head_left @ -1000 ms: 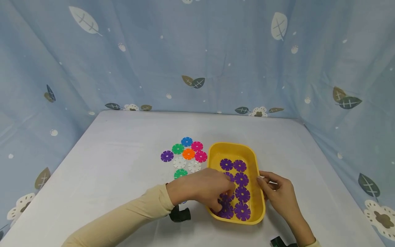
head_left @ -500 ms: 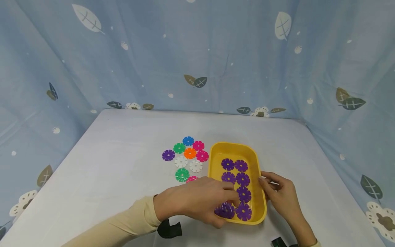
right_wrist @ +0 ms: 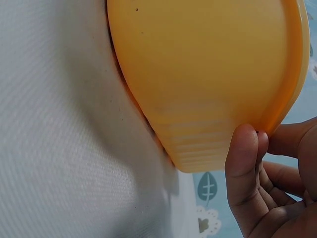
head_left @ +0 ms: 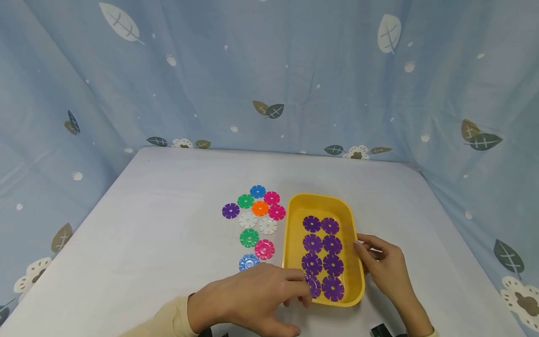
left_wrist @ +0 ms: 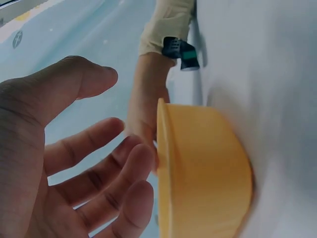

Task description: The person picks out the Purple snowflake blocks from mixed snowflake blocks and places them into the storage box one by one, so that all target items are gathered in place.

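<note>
A yellow plastic tray (head_left: 309,204) holds several purple notched, flower-shaped discs (head_left: 313,243) in two columns. Over its near left corner, my left hand (head_left: 257,297) partly covers a purple disc in the head view. The left wrist view shows this left hand (left_wrist: 89,173) with spread, slightly bent fingers and nothing between them, beside the tray wall (left_wrist: 205,168). At the tray's right side, my right hand (head_left: 385,269) pinches the rim. From the right wrist, thumb and fingers of the right hand (right_wrist: 277,188) meet at the edge of the tray (right_wrist: 198,64).
Left of the tray, more discs lie on the white tabletop (head_left: 168,224): a purple one (head_left: 230,210), an orange one (head_left: 260,208), a blue one (head_left: 249,262) near my left hand, plus green, pink and white ones. A blue leaf-print curtain (head_left: 210,84) hangs behind and at both sides.
My left hand has come back out of the tray, moving left and towards me, uncovering purple discs inside and pink and blue ones on the table. The right hand has stayed on the rim.
</note>
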`<action>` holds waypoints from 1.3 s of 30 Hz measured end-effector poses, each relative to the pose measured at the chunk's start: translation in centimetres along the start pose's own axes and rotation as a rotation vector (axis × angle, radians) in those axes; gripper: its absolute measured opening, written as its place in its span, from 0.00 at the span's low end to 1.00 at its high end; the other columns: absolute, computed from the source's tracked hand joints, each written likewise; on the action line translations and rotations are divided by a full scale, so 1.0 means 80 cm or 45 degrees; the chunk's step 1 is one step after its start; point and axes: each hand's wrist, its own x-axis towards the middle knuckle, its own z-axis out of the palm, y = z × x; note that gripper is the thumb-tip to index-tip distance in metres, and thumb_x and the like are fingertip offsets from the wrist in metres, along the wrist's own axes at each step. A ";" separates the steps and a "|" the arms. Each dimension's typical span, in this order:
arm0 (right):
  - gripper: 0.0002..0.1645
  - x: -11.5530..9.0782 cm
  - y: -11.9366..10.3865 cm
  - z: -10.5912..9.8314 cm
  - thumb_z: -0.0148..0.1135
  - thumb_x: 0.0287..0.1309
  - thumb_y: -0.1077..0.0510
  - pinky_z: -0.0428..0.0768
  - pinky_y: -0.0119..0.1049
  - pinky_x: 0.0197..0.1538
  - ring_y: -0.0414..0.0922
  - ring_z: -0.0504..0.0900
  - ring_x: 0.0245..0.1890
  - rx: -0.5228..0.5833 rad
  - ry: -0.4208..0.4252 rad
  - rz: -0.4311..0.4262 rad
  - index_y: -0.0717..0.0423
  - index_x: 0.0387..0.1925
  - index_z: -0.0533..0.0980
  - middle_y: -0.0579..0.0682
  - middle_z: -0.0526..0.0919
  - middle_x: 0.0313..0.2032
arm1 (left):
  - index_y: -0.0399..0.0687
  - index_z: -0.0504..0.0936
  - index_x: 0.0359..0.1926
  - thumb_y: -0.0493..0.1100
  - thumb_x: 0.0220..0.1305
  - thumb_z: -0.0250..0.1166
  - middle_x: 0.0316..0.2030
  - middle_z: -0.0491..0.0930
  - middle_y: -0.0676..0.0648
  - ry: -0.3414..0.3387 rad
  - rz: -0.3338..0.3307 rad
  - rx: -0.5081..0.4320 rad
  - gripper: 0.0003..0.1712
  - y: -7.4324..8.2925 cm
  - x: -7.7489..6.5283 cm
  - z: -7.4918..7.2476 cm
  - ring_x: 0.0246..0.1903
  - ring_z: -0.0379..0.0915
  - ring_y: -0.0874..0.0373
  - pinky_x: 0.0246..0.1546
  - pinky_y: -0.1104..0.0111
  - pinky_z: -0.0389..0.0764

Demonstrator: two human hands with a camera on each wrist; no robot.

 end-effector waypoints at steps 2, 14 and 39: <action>0.16 0.000 0.000 0.000 0.63 0.68 0.60 0.82 0.38 0.21 0.43 0.82 0.18 -0.008 0.002 0.000 0.66 0.52 0.80 0.57 0.81 0.31 | 0.59 0.82 0.50 0.55 0.63 0.69 0.42 0.76 0.65 -0.005 -0.021 -0.012 0.17 0.000 -0.005 0.004 0.35 0.70 0.80 0.34 0.87 0.68; 0.16 0.000 0.001 0.000 0.63 0.67 0.60 0.81 0.37 0.21 0.44 0.82 0.17 -0.003 0.004 0.008 0.66 0.52 0.80 0.57 0.80 0.31 | 0.61 0.80 0.53 0.54 0.60 0.72 0.45 0.77 0.67 -0.093 -0.247 -0.244 0.20 -0.001 -0.029 0.033 0.38 0.73 0.76 0.38 0.83 0.74; 0.17 0.000 0.001 -0.001 0.63 0.67 0.60 0.81 0.37 0.20 0.44 0.82 0.17 0.021 0.007 0.001 0.67 0.52 0.80 0.57 0.81 0.31 | 0.67 0.82 0.46 0.53 0.57 0.75 0.38 0.76 0.67 0.110 -0.688 -0.501 0.16 -0.016 -0.087 0.051 0.34 0.73 0.72 0.34 0.76 0.80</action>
